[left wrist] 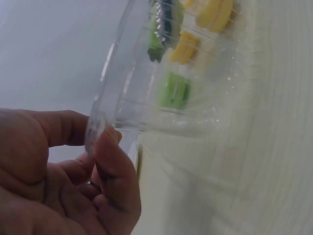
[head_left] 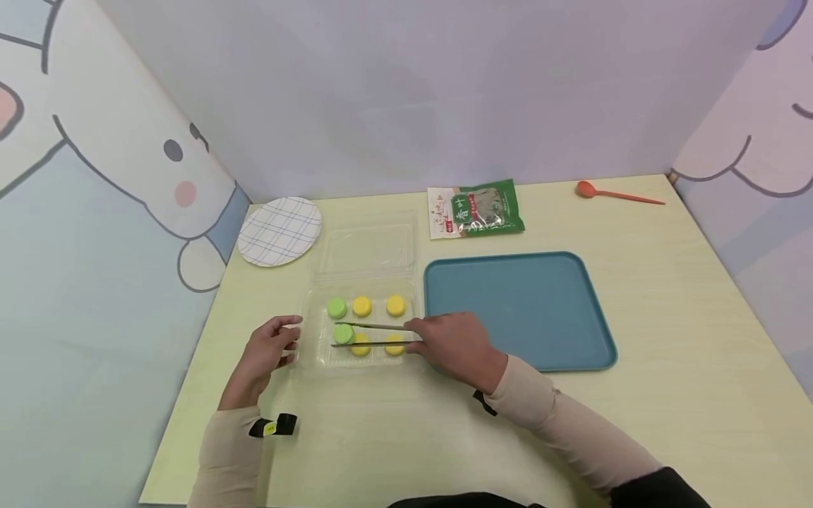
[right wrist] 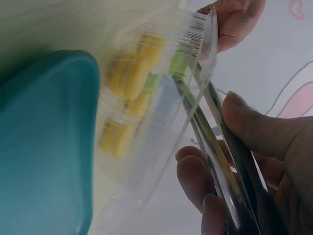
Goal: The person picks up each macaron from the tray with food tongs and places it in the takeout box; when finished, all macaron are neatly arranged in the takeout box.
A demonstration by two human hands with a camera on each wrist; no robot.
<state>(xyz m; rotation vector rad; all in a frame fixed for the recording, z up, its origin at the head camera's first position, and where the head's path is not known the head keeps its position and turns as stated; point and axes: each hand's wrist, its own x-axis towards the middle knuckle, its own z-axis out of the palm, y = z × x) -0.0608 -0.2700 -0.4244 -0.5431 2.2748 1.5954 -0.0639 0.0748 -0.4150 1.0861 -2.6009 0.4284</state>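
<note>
My left hand [head_left: 263, 356] is at the left side of a clear plastic container [head_left: 309, 346], whose lid [head_left: 365, 247] lies folded back. Thumb and finger pinch the rim in the left wrist view. My right hand [head_left: 460, 351] grips metal tongs [right wrist: 208, 139], which reach leftward over the container. Between the tongs' tips sits a green macaron [head_left: 344, 334]; whether both arms press on it, I cannot tell. Behind it lies another green macaron [head_left: 336, 307]. Several yellow macarons [head_left: 396, 305] share the container, the front ones partly hidden under the tongs.
Right of the container lies a blue tray [head_left: 521, 310], partly beneath my right forearm. A checked plate [head_left: 279, 231] is at the back left. Along the back are a green-and-white packet [head_left: 476, 209] and a red spoon [head_left: 619, 194]. Walls bound the table behind and at both sides.
</note>
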